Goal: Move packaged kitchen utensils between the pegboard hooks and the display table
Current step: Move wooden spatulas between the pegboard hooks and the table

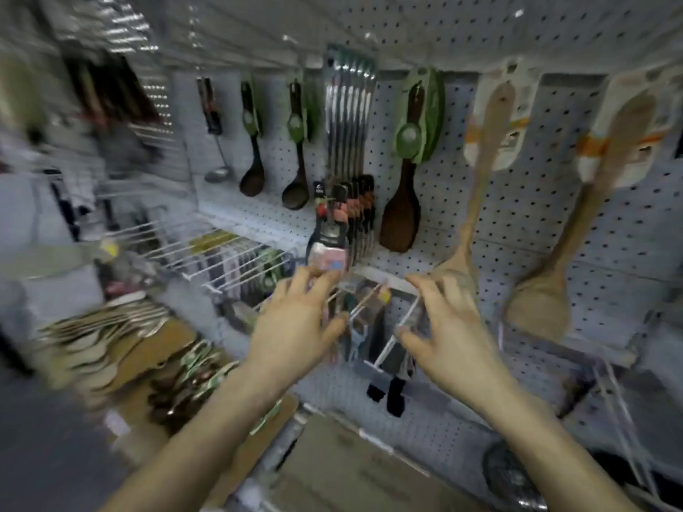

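White perforated wall panel (480, 223), blurred surroundings.

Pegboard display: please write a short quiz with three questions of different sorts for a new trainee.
1. True or false: the dark wooden rice paddle hangs to the right of the knife set pack.
2. Which hand is nearer the knife set pack: A) left hand B) right hand?
3. Fill in: the two big pale wooden spoons hang on the ___ side of the pegboard.

Key: 1 true; 2 A; 3 right.
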Available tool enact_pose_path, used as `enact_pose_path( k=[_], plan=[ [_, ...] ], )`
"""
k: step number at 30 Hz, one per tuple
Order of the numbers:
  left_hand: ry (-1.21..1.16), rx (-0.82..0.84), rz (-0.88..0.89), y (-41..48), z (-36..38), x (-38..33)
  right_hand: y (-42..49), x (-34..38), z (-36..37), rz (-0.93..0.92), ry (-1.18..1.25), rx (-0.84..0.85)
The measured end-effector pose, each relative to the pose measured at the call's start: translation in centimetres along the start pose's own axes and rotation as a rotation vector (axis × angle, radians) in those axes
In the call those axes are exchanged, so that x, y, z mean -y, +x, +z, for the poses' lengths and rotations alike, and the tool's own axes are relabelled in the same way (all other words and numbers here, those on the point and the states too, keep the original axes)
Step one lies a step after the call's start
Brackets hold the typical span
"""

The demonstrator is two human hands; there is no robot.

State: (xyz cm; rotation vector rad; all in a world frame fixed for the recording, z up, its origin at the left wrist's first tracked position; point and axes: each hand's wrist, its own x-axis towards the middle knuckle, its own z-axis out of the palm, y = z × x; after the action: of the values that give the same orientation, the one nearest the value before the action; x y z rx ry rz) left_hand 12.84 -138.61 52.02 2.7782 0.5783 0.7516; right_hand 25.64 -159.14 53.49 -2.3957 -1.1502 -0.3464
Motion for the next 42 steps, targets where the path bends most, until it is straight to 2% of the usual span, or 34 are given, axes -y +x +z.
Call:
enact_pose_path(
  k=[4, 7, 10, 15, 18, 22, 28, 35, 42],
  plan=[
    [0.236, -0.03, -0.166, -7.3, -2.8, 4.8, 0.1, 7.7, 5.9, -0.197, 0.019, 0.055],
    [0.336, -0.043, -0.303, -12.6, -5.0, 9.0, -0.9, 14.6, 10.2, -0.339, 0.061, 0.134],
    [0.435, -0.079, -0.396, -17.8, -6.7, 13.0, -2.7, 20.7, 14.1, -0.507, 0.037, 0.132],
    [0.401, -0.066, -0.595, -25.8, -7.1, 19.5, -6.0, 30.4, 21.0, -0.522, 0.177, 0.225],
    [0.41, -0.007, -0.642, -29.3, -8.0, 24.4, -6.4, 36.1, 24.8, -0.551, 0.179, 0.292],
    [0.435, -0.022, -0.712, -32.3, -10.8, 31.7, -6.0, 43.1, 28.8, -0.592, 0.163, 0.334],
    [0.462, -0.015, -0.829, -35.5, -14.9, 40.4, -5.4, 52.2, 33.4, -0.638, 0.168, 0.402],
    [0.453, 0.009, -0.97, -38.0, -15.9, 49.4, -3.8, 59.9, 39.5, -0.713, 0.146, 0.498],
    [0.468, 0.054, -1.058, -37.1, -17.1, 61.3, 1.7, 69.4, 48.2, -0.776, 0.192, 0.546]
  ],
)
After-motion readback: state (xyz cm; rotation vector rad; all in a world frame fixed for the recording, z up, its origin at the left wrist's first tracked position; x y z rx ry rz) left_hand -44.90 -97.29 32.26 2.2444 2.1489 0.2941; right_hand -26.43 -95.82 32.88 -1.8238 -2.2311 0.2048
